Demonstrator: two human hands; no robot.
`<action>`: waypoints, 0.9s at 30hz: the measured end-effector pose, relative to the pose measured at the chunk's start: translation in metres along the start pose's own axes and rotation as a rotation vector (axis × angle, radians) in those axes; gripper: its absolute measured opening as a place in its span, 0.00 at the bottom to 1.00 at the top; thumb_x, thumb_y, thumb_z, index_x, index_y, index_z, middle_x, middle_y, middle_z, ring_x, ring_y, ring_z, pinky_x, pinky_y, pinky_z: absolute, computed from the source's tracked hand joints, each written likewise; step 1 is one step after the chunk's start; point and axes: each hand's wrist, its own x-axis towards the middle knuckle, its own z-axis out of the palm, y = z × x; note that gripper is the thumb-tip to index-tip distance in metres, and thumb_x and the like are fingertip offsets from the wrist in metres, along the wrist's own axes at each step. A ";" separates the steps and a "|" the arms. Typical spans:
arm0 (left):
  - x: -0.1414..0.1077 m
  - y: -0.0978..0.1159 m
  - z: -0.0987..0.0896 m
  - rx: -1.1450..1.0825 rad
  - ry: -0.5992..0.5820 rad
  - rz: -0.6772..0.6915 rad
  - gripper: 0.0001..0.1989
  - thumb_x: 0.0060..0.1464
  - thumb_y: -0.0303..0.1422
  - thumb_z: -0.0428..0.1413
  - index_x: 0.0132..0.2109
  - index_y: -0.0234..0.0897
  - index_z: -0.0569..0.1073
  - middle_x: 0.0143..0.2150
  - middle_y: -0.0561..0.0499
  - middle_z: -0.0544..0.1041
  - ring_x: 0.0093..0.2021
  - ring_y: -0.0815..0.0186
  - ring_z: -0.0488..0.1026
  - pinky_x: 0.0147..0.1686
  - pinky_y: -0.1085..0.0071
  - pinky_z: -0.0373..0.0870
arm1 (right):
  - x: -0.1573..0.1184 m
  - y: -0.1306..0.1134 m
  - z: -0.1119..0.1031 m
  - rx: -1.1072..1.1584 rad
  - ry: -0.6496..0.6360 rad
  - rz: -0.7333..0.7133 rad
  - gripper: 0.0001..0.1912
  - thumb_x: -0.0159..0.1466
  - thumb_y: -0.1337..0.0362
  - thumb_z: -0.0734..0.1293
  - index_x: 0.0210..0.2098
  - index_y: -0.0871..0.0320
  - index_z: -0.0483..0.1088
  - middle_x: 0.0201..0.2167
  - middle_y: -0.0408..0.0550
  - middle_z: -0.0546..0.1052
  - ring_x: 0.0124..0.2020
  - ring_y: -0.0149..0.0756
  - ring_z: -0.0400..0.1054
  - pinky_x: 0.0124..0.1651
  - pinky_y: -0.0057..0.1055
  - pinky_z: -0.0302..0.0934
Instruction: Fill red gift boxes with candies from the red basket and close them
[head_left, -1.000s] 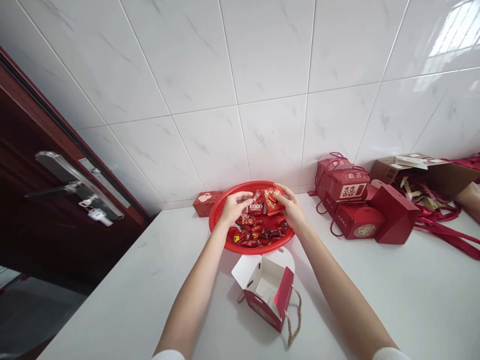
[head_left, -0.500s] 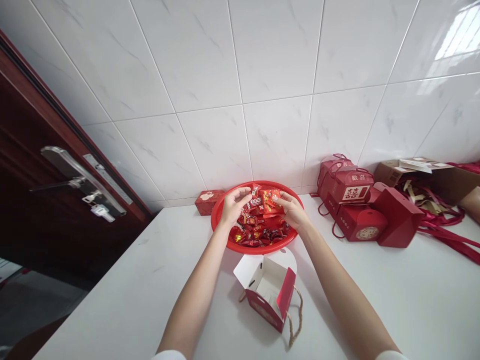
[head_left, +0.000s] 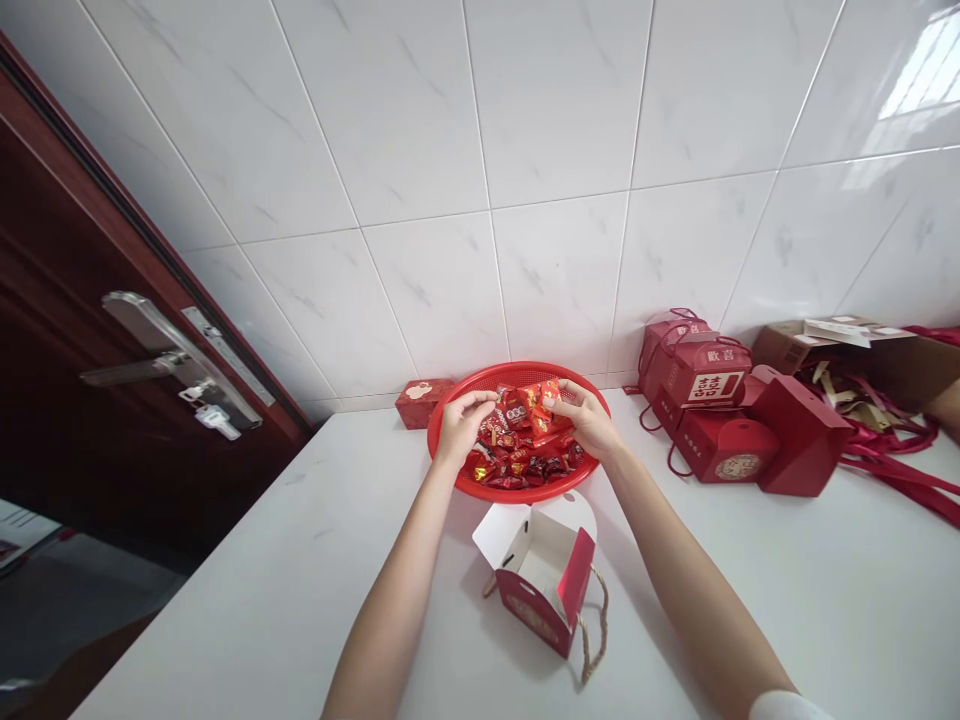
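Both hands are over a red plastic basket (head_left: 517,494) of wrapped candies (head_left: 517,465). My right hand (head_left: 587,420) pinches a red and gold candy packet (head_left: 541,408) at the basket's right side. At the left side, my left hand (head_left: 465,425) has its thumb and fingers closed at the edge of a red wrapper with white lettering (head_left: 514,410). In front of the basket stands a small red gift box (head_left: 534,612) with its white-lined flaps open and a twisted rope handle at its right.
A small red box (head_left: 420,402) sits behind the basket's left edge. Several red gift boxes (head_left: 724,445) are piled to the right, beside a cardboard box (head_left: 780,342) with ribbons. A tiled wall (head_left: 555,280) backs the white table (head_left: 300,560); a dark door (head_left: 67,330) is on the left.
Both hands stay over the basket. The wrapper by my left hand and the packet in my right hand have tilted and sit slightly lower. The whole view has shifted a little.
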 end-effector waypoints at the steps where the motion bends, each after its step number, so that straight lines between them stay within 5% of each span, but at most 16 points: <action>1: -0.004 0.000 -0.003 -0.012 0.007 -0.009 0.11 0.40 0.39 0.64 0.33 0.40 0.81 0.39 0.49 0.83 0.45 0.56 0.78 0.51 0.60 0.72 | -0.001 -0.003 0.000 -0.027 -0.024 0.008 0.22 0.46 0.55 0.81 0.35 0.54 0.72 0.32 0.41 0.80 0.34 0.38 0.75 0.37 0.32 0.69; 6: -0.020 0.003 -0.016 -0.011 -0.025 -0.034 0.14 0.41 0.39 0.64 0.37 0.38 0.82 0.40 0.48 0.83 0.44 0.57 0.77 0.48 0.62 0.73 | -0.020 -0.036 0.004 -0.201 -0.245 0.046 0.21 0.51 0.56 0.79 0.39 0.54 0.70 0.33 0.42 0.79 0.32 0.36 0.73 0.36 0.33 0.68; 14: -0.034 0.016 -0.024 0.312 -0.351 0.038 0.15 0.50 0.41 0.63 0.43 0.38 0.82 0.39 0.46 0.83 0.41 0.56 0.78 0.47 0.62 0.73 | -0.054 -0.076 0.017 -0.560 -0.631 0.038 0.16 0.58 0.57 0.75 0.41 0.57 0.69 0.34 0.42 0.72 0.35 0.33 0.65 0.39 0.30 0.62; 20: -0.043 0.033 -0.024 0.378 -0.511 0.060 0.18 0.56 0.45 0.60 0.48 0.39 0.81 0.49 0.45 0.82 0.49 0.53 0.78 0.49 0.62 0.74 | -0.062 -0.078 0.026 -0.801 -0.647 -0.021 0.16 0.57 0.56 0.74 0.37 0.57 0.67 0.31 0.39 0.67 0.31 0.30 0.58 0.34 0.27 0.55; 27: -0.059 0.063 -0.031 0.443 -0.628 0.056 0.16 0.57 0.41 0.60 0.49 0.42 0.82 0.47 0.47 0.83 0.46 0.55 0.79 0.45 0.66 0.75 | -0.066 -0.068 0.038 -1.211 -0.658 0.088 0.25 0.51 0.53 0.78 0.41 0.56 0.69 0.23 0.34 0.63 0.25 0.28 0.54 0.27 0.28 0.46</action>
